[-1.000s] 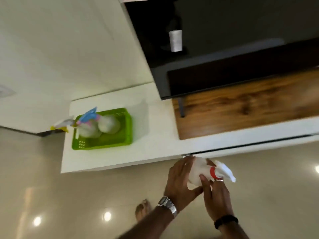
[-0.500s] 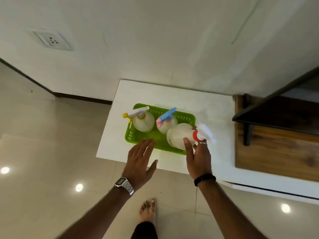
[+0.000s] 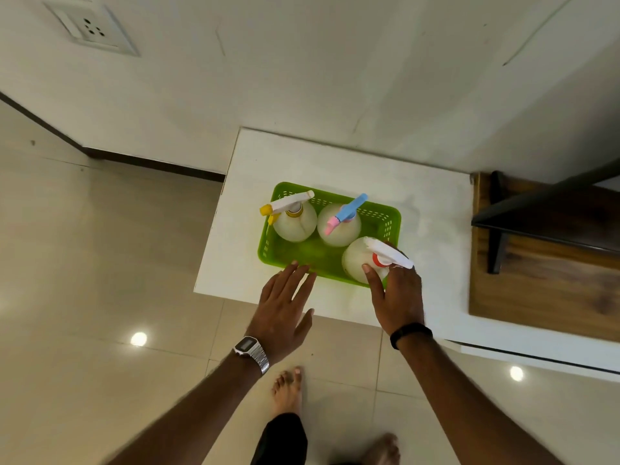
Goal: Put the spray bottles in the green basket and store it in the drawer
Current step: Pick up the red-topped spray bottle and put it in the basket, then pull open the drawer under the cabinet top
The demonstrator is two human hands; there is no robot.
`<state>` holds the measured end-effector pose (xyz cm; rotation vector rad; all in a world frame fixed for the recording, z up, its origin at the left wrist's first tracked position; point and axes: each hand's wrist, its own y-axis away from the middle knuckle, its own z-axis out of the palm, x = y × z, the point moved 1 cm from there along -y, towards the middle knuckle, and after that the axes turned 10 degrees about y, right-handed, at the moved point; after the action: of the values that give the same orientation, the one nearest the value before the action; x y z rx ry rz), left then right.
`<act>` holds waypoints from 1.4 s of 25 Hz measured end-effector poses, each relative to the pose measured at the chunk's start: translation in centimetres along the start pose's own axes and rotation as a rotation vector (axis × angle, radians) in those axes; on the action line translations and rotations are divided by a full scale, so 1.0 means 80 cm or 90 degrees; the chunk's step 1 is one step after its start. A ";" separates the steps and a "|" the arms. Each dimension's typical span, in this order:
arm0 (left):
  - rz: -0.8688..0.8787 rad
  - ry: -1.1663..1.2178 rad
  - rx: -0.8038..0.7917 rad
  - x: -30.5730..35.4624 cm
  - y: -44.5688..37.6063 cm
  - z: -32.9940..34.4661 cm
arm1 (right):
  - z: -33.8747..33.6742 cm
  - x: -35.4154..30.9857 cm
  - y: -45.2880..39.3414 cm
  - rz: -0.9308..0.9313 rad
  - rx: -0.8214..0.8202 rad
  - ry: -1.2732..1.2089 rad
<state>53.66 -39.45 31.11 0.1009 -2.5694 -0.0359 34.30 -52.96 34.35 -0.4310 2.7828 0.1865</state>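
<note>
So there are three spray bottles total, all standing upright in the green basket (image 3: 285, 255), which sits on a white countertop (image 3: 429, 209) with its long side running left to right, tilted a bit down toward the right. The yellow-nozzle bottle (image 3: 295, 221) is at the back left with its sprayer head lying roughly sideways, yellow tip pointing left past the basket rim. The blue-and-pink bottle (image 3: 339, 226) is right beside it, at the back middle, its trigger head on a diagonal with the pink end aimed toward the person and the blue end up and away to the right. The red-collared bottle (image 3: 356, 260) is at the front right corner, its white sprayer head pointing off to the right and slightly toward the person. The right hand (image 3: 399, 297) is wrapped around that one at the neck, thumb on the body. The left hand (image 3: 283, 307) is flat with fingers spread, holding nothing, fingertips at the basket's near edge; whether it's actually touching is hard to say. One silver wristwatch (image 3: 251, 352) on the left wrist, one black band (image 3: 410, 333) on the right. Room-wise: glossy beige floor tiles (image 3: 100, 263), off-white wall with a socket plate (image 3: 92, 28), a wood panel (image 3: 543, 273) to the right.
</note>
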 end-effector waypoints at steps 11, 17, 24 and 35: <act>-0.032 0.002 -0.082 0.010 0.005 -0.001 | 0.029 0.009 -0.004 0.032 0.045 0.063; -0.245 0.155 0.041 0.005 0.042 0.009 | 0.021 0.006 0.031 0.093 0.064 -0.089; -0.627 0.280 -0.051 -0.065 0.180 0.031 | 0.065 0.042 0.207 0.069 -0.174 0.083; -0.605 0.619 0.395 -0.167 0.081 0.009 | 0.146 0.007 0.230 -0.013 -0.226 0.127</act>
<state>64.07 -31.92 23.61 1.2150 -1.3063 0.3598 31.35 -33.67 24.63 -0.5913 2.9418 0.6743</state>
